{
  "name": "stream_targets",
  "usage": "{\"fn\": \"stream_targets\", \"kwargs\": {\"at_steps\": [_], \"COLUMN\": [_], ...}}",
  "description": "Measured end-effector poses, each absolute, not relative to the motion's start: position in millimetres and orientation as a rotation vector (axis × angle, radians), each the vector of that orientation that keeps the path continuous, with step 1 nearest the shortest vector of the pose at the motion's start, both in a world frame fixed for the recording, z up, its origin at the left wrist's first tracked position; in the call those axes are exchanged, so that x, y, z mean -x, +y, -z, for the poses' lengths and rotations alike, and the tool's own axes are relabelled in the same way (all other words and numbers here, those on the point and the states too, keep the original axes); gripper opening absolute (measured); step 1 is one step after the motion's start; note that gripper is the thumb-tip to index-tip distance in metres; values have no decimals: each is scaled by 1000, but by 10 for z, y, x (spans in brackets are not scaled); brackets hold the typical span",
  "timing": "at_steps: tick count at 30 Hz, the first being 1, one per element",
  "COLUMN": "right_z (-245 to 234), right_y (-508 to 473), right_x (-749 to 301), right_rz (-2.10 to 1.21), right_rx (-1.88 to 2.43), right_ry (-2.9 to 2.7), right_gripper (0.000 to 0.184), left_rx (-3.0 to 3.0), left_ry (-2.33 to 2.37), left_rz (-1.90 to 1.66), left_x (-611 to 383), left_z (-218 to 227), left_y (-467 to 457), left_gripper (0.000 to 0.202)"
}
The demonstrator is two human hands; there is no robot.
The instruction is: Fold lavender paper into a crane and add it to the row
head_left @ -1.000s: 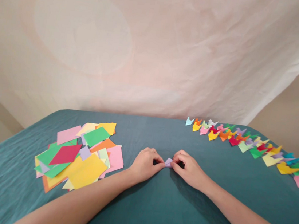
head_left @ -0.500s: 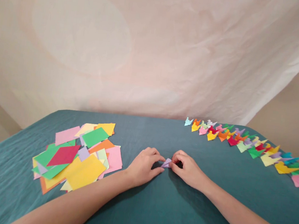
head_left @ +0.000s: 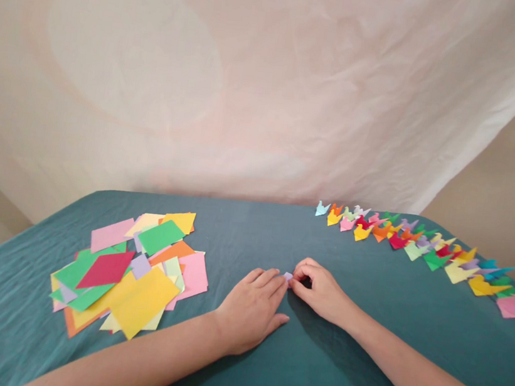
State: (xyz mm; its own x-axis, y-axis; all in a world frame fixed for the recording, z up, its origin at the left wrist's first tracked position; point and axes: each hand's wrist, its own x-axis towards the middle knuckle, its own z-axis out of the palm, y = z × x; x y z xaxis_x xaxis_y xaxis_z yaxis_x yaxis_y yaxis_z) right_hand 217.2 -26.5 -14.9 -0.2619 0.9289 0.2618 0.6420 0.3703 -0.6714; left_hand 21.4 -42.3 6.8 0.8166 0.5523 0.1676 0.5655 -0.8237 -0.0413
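A small folded lilac paper (head_left: 287,277) lies on the teal cloth (head_left: 311,364) in the middle of the table; only its tip shows. My left hand (head_left: 254,310) lies flat, fingers stretched out, with the fingertips pressing over the paper. My right hand (head_left: 320,290) is curled beside it, thumb and fingers pinched at the paper's right end.
A loose heap of coloured paper squares (head_left: 128,274) lies to the left. A long row of folded paper cranes (head_left: 421,246) runs along the back right of the table. A pale cloth backdrop (head_left: 252,91) hangs behind.
My left hand has opened from a pinch and now lies flat over the lilac paper. The paper is mostly covered. My right hand has stayed pinched at its end.
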Motion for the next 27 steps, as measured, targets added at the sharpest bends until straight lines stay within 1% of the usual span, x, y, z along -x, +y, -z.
{"fn": "stream_targets", "kwargs": {"at_steps": [6,12,15,21,24,27], "right_z": [185,192,182,183,193,189], "right_y": [-265,-297,-341,-467,-494,-499], "right_x": [-2173,-2190,-2209,-2262,-2281,-2280], "right_rz": [-543,-599,-568,-265,-58,82], "right_rx": [1362,1331,1252,1180,1164,1142], "right_ry": [-1985,-1943,-1962,-2201,-2327,-2399], "right_gripper": [11,4,10,31,34,34], "left_rx": [2883,2881,2884,2890,2889,2891], "left_ry": [-903,-902,-906,-904,-903,-897], "left_rz": [231,226,224,220,221,218], "left_x": [-224,-218,-217,-222,-222,-220], "left_z": [-40,-20,-31,-42,-41,-42], "left_y": [-426,-429,-431,-427,-426,-424], "left_gripper": [52,52,52,52,51,51]}}
